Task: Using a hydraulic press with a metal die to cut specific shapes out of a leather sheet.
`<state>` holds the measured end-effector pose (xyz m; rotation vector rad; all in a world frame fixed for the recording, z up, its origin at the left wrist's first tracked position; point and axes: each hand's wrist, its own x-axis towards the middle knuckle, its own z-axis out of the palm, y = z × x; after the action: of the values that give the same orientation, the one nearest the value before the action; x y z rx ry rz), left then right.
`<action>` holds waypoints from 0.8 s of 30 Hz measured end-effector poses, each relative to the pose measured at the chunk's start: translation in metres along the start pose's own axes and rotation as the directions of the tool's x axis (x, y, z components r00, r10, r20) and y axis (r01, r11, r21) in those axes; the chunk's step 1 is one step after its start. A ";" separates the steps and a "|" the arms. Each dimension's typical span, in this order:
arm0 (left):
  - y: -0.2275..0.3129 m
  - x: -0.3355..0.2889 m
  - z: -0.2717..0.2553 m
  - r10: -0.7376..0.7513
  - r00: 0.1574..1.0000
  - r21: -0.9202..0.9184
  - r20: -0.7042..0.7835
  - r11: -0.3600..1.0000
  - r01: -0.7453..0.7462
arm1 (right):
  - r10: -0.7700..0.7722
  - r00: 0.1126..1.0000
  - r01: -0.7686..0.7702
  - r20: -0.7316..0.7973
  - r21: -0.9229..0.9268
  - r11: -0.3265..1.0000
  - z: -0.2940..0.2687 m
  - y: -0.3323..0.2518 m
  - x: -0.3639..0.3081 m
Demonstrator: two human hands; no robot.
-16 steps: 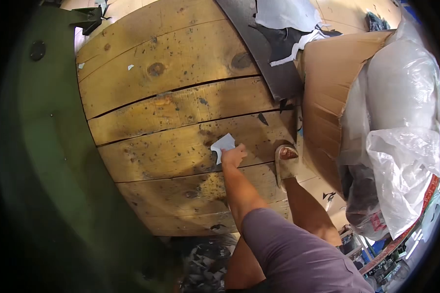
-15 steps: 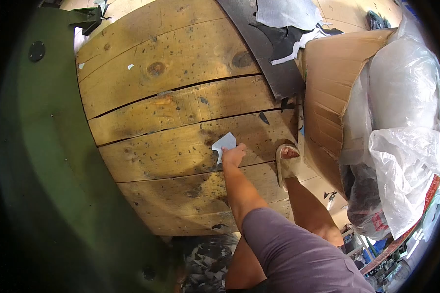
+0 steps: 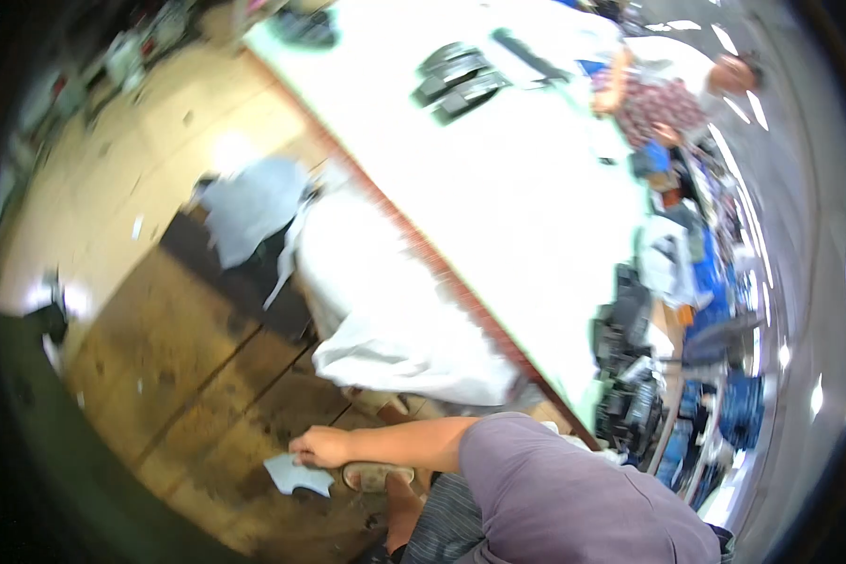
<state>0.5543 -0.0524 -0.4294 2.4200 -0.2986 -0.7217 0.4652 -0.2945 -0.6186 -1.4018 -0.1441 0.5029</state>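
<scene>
My right hand (image 3: 323, 447) pinches a small pale grey-blue cut piece of sheet material (image 3: 297, 476) by its edge. One side of the piece has a curved notch. It is held above the worn wooden boards (image 3: 197, 461), near my sandalled foot (image 3: 378, 477). Whether the piece touches the boards, I cannot tell. My left hand is out of the picture.
Grey and black sheet scraps (image 3: 254, 209) lie on a dark slab beyond the boards. White plastic wrapping (image 3: 395, 310) bulges beside a long, bright tabletop (image 3: 498, 207) bearing black items (image 3: 459, 80). Another person (image 3: 663, 103) is across it. A green surface (image 3: 42, 432) lies left.
The view has swung to the right, bringing the bright table and the other person into sight. My right hand still holds the pale piece.
</scene>
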 end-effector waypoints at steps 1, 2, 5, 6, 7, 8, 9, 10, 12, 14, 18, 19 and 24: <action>0.031 0.007 -0.004 0.043 0.999 0.005 0.019 0.999 -0.043 | -0.113 0.993 0.113 -0.021 0.003 0.994 -0.027 -0.045 -0.028; 0.063 0.015 -0.008 0.086 0.995 0.011 0.041 0.996 -0.087 | -0.117 0.988 0.122 -0.102 0.045 0.991 -0.060 -0.084 -0.061; 0.160 0.034 -0.015 0.210 0.973 0.032 0.098 0.976 -0.214 | -0.253 0.747 0.283 -0.615 -0.050 0.958 -0.128 -0.152 -0.159; 0.193 0.038 -0.017 0.249 0.962 0.040 0.114 0.966 -0.255 | -0.073 0.747 0.236 -0.661 0.161 0.958 -0.160 -0.166 -0.199; 0.223 0.042 -0.018 0.285 0.950 0.047 0.129 0.955 -0.293 | 0.108 0.740 0.200 -0.663 0.371 0.907 -0.197 -0.189 -0.239; 0.250 0.047 -0.019 0.314 0.939 0.054 0.141 0.944 -0.324 | 0.207 0.552 0.251 -0.808 0.397 0.883 -0.225 -0.233 -0.273; 0.279 0.055 -0.018 0.352 0.922 0.057 0.159 0.929 -0.364 | 0.112 0.371 0.394 -0.922 0.265 0.880 -0.256 -0.255 -0.308; 0.307 0.064 -0.018 0.385 0.906 0.062 0.175 0.915 -0.400 | 0.128 0.184 0.397 -0.975 0.193 0.897 -0.286 -0.273 -0.338; 0.358 0.087 -0.021 0.443 0.875 0.078 0.196 0.882 -0.464 | 0.216 -0.007 0.463 -0.976 0.189 0.866 -0.346 -0.303 -0.387; 0.392 0.106 -0.038 0.471 0.862 0.115 0.186 0.861 -0.495 | 0.427 -0.064 0.569 -0.902 0.318 0.758 -0.384 -0.328 -0.403; 0.326 -0.024 -0.084 0.259 0.957 0.160 -0.129 0.958 -0.237 | 0.406 0.104 0.235 -0.908 0.419 0.877 -0.357 -0.343 -0.416; 0.301 -0.084 -0.085 0.152 0.961 0.154 -0.232 0.981 -0.118 | 0.398 0.126 0.182 -0.909 0.416 0.891 -0.337 -0.339 -0.436; 0.319 -0.242 -0.072 -0.077 0.908 0.135 -0.412 0.980 0.144 | 0.439 0.448 -0.003 -0.779 0.490 0.872 -0.235 -0.365 -0.428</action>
<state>0.3801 -0.1858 -0.0864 2.6863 -0.0513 -0.2300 0.2690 -0.7165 -0.2248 -1.0792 0.9922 -0.0499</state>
